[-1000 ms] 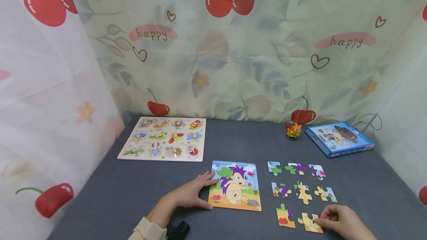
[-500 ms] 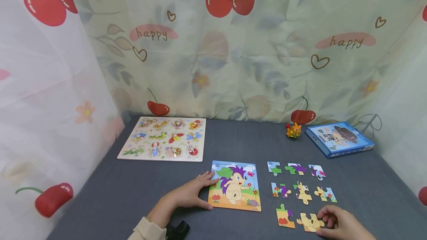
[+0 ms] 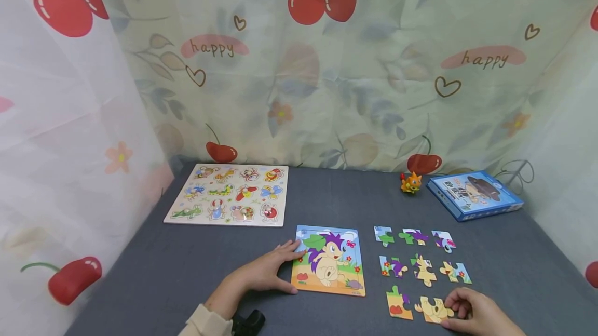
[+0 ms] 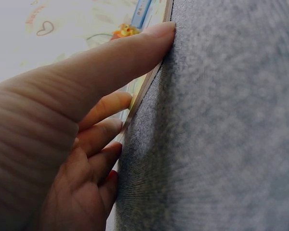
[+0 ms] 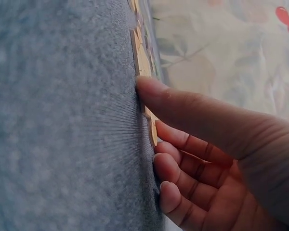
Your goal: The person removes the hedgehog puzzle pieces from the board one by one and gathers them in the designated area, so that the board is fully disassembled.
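In the head view, a square hedgehog picture board point(image 3: 328, 260) lies flat on the table. My left hand point(image 3: 263, 272) rests at its left side, fingers extended over the edge, thumb along the lower left corner. To the right, loose jigsaw pieces lie in rows. With thumb and index finger, my right hand point(image 3: 478, 312) pinches the cream-coloured jigsaw piece point(image 3: 434, 311) in the front row by its right side. That piece point(image 5: 143, 60) sits flat on the cloth in the right wrist view, the other fingers loosely curled. Beside it lies a piece with a red fruit point(image 3: 398, 305).
A white board of insect pictures point(image 3: 226, 195) lies at the back left. An orange toy figure point(image 3: 411, 183) and a blue box point(image 3: 475, 196) stand at the back right. More jigsaw pieces point(image 3: 424, 271) lie behind the right hand. A patterned curtain point(image 3: 327, 76) hangs behind the table.
My right hand has shifted its fingers to the right side of the cream-coloured jigsaw piece, which has moved and turned slightly. The left hand has stayed still.
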`<state>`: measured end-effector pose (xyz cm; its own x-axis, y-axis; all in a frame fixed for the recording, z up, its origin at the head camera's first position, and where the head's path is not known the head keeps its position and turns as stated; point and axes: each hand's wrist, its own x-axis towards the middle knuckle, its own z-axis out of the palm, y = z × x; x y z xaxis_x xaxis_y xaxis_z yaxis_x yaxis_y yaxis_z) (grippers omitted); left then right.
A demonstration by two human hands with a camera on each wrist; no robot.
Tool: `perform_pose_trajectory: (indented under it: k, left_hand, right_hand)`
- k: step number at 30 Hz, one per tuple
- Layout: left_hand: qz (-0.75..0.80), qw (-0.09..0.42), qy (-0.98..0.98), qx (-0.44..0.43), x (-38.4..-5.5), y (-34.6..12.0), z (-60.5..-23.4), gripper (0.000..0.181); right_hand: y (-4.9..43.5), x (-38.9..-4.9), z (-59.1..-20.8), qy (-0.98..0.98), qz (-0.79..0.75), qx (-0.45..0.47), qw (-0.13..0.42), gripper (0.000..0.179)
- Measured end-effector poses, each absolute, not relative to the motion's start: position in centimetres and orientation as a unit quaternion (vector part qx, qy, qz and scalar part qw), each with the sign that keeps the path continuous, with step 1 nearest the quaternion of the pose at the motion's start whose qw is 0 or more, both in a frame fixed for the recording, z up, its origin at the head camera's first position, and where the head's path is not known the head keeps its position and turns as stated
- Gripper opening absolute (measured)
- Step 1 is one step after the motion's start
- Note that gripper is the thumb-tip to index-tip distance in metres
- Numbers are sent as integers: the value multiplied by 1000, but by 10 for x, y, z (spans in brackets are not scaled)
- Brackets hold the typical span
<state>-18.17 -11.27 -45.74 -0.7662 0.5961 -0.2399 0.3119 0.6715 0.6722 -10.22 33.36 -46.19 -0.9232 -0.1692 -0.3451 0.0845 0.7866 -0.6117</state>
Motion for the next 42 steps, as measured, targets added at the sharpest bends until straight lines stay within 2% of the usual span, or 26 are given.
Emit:
perform_pose_trajectory:
  k: [6,12,28,42]
  left_hand:
    - [318,224,882,266,-182,-113,-459,78]
    - [316,225,883,265,-182,-112,-459,78]
    - [316,223,884,262,-182,-112,-458,78]
    - [317,224,884,260,-183,-113,-460,77]
  right_hand:
    - [338,-105,-452,921,-330,-52,202,38]
    - [326,-118,-434,927,-332,-64,163,39]
    - [250,-167,-413,884,-392,-203,154,43]
    - [189,-186,-417,876,-391,-233,157,41]
